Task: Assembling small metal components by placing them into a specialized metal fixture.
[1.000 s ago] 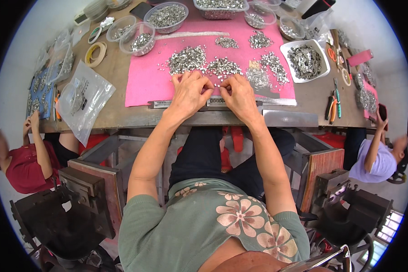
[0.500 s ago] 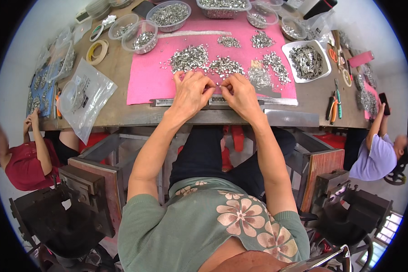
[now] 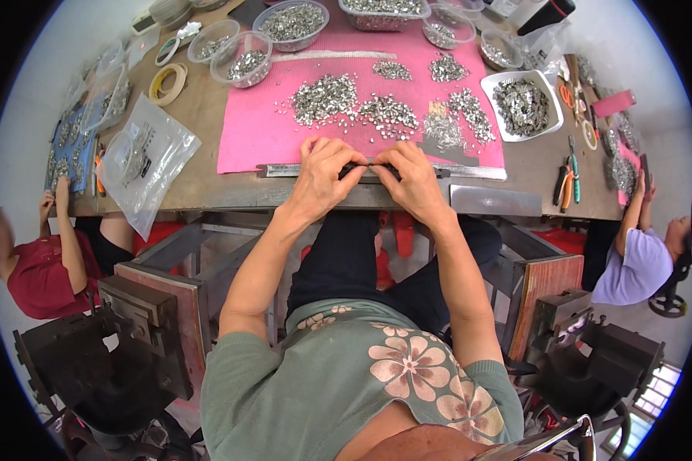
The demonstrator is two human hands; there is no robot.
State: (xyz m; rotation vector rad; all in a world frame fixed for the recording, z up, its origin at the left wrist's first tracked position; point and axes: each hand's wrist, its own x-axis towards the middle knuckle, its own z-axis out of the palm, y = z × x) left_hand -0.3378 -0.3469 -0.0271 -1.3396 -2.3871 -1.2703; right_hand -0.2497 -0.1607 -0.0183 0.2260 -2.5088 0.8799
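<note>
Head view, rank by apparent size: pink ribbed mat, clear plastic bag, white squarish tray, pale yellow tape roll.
Largest to smallest:
1. Pink ribbed mat
2. Clear plastic bag
3. White squarish tray
4. Pale yellow tape roll

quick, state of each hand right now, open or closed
Left hand: closed in a pinch, anything held too small to tell.
Right hand: also pinched closed, anything held cannot be told.
</note>
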